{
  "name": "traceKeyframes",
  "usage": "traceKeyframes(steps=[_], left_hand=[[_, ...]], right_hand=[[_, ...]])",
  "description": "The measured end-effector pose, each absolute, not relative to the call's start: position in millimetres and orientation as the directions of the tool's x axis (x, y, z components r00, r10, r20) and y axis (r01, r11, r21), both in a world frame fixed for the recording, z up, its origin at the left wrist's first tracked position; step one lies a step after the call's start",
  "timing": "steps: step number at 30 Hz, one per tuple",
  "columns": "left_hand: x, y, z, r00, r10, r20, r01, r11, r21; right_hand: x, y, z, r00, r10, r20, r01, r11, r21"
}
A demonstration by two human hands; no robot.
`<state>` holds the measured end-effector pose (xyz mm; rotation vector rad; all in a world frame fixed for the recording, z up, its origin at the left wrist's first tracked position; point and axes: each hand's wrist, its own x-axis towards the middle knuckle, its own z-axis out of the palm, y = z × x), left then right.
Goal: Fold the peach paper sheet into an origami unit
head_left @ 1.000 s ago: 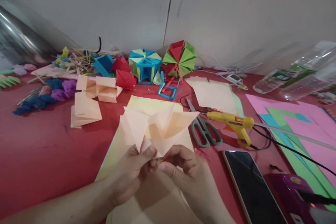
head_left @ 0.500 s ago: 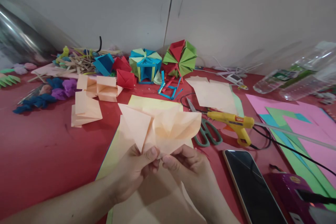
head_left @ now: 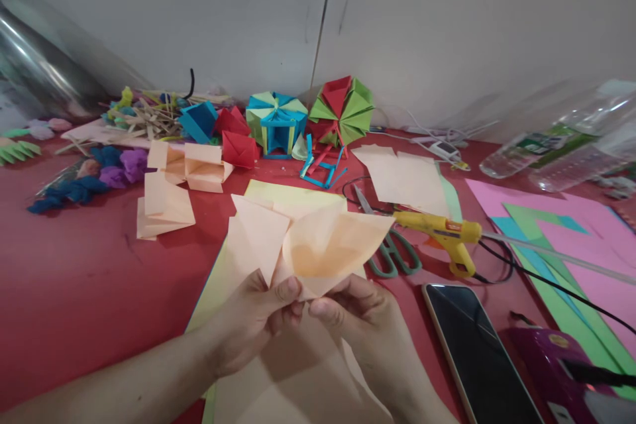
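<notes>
A folded peach paper piece (head_left: 313, 245) is held up over the red table (head_left: 79, 291), its flaps fanned upward. My left hand (head_left: 253, 321) pinches its lower tip with thumb and fingers. Beside it, my right hand (head_left: 358, 321) pinches the same tip from the right, thumb on top. Under both hands lie a pale yellow sheet (head_left: 293, 202) and a peach sheet (head_left: 293, 377).
Green scissors (head_left: 390, 255), a yellow glue gun (head_left: 444, 235) and a phone (head_left: 479, 358) lie to the right. Folded peach pieces (head_left: 166, 202) sit left. Paper models (head_left: 275, 122) stand by the wall. Pink and green sheets (head_left: 571, 232) and a plastic bottle (head_left: 561, 139) are far right.
The right flap of the peach piece has opened out and rounded into a pocket. Both hands kept their pinch at the lower tip and barely shifted.
</notes>
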<state>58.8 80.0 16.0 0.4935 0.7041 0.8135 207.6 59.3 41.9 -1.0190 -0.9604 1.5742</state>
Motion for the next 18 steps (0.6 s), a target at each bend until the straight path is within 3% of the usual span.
traceKeyframes(steps=[4,11,18], left_hand=[[56.7,80.1,13.9,0.492,0.794,-0.358,-0.453,0.584,0.673],[57.6,83.7,22.4,0.571,0.732,-0.372,-0.453,0.659,0.600],[58.1,80.7,17.4,0.506,0.798,-0.327,-0.446,0.567,0.692]], right_hand=[[207.8,60.3,44.4,-0.165,0.979,-0.120,-0.328,-0.169,-0.930],[205.4,58.1,41.4,-0.092,0.983,-0.158,-0.348,-0.180,-0.920],[205.3,60.1,42.5,-0.063,0.990,-0.130,-0.359,-0.144,-0.922]])
